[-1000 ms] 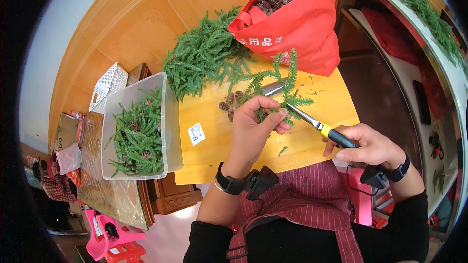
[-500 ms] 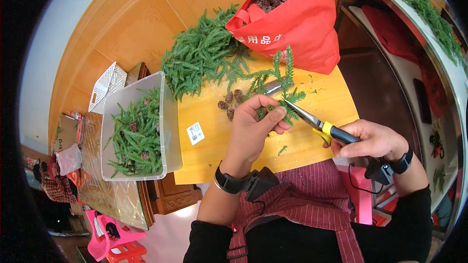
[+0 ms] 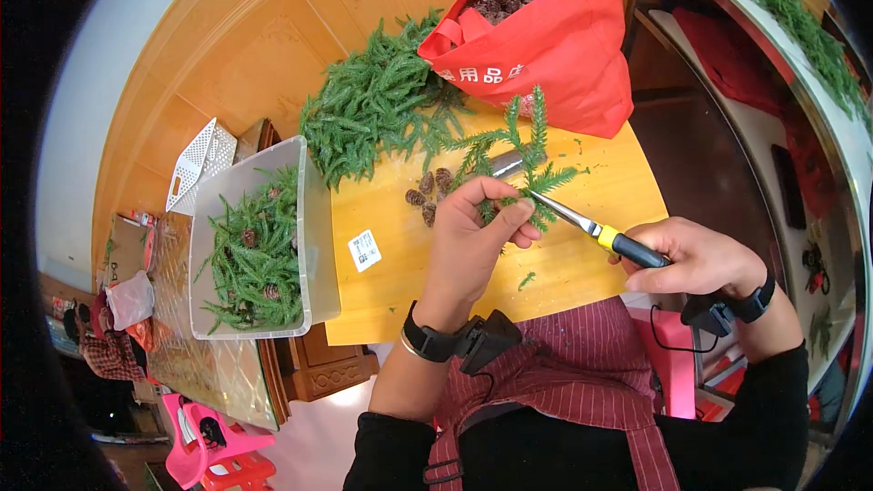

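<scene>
Green sprig [image 3: 527, 177] is the thing being worked on here: a small conifer cutting sitting over the middle of the yellow wooden counter [image 3: 582, 264], just in front of the red bag [image 3: 555, 45] full of dark cones. Biggest risk, as far as anyone can judge from this angle, is the fingers: the left hand [image 3: 477, 232] pinches the sprig right where the metal tip of the tool [image 3: 600, 235] comes in, so a slip or a springy stem could send the point into a fingertip. The sprig could also twist out of the pinch, since it's only held at its base and the needles fan out loosely. The left hand is closed, thumb and fingers gripping the sprig's lower stem. The right hand [image 3: 700, 259] is wrapped shut around the tool's black-and-yellow handle, with the blade end pointing at the left fingers; whether it's touching the stem or just beside it is hard to tell. A few loose pine cones [image 3: 427, 195] lie on the counter just beside the left hand, a bigger heap of green branches [image 3: 373, 114] sits behind them, and a clear bin [image 3: 309, 245] with more greens and cones stands off the counter's left edge.
</scene>
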`<action>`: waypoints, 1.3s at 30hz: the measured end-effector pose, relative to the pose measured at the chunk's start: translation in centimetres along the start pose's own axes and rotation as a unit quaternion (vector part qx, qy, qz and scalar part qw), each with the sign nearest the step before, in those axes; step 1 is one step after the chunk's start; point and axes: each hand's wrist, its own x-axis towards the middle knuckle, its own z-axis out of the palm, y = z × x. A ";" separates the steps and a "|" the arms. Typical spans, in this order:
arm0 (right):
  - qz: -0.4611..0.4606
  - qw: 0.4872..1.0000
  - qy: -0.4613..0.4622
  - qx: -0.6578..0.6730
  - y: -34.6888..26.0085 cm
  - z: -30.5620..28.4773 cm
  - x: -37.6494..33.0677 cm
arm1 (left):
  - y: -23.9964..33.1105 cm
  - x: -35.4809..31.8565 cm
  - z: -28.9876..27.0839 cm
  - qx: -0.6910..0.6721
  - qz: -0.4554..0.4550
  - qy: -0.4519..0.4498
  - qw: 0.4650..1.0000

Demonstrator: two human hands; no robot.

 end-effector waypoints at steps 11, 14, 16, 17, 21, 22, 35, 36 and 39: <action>0.002 0.999 -0.038 0.038 -0.3 -0.3 -0.1 | 0.1 0.0 0.3 0.010 0.023 -0.002 1.000; 0.006 0.998 -0.023 0.060 0.0 -0.3 -0.3 | 0.1 0.0 0.4 0.010 0.024 -0.003 1.000; 0.008 0.999 -0.021 0.041 -0.1 -0.4 -0.3 | 0.1 0.1 0.4 0.011 0.026 -0.003 1.000; 0.010 1.000 -0.020 0.022 -0.2 -0.5 -0.3 | 0.1 0.1 0.4 0.002 0.016 -0.002 1.000; -0.028 0.999 -0.007 -0.018 0.4 -0.3 -0.3 | 0.0 0.0 0.4 -0.036 -0.017 -0.003 0.999; -0.042 0.998 0.006 -0.038 0.4 -0.2 -0.3 | -0.1 -0.1 0.5 -0.036 -0.017 -0.003 0.999; -0.014 0.995 -0.051 0.088 0.8 -0.1 -0.2 | 0.1 0.2 0.1 -0.124 -0.049 -0.051 0.990; -0.014 0.995 -0.052 0.088 0.5 -0.2 -0.2 | 0.2 0.1 0.0 -0.118 -0.057 -0.047 0.990; 0.019 0.993 -0.059 0.104 -0.5 -0.2 -0.2 | 0.1 0.1 -0.1 -0.116 -0.049 -0.046 0.991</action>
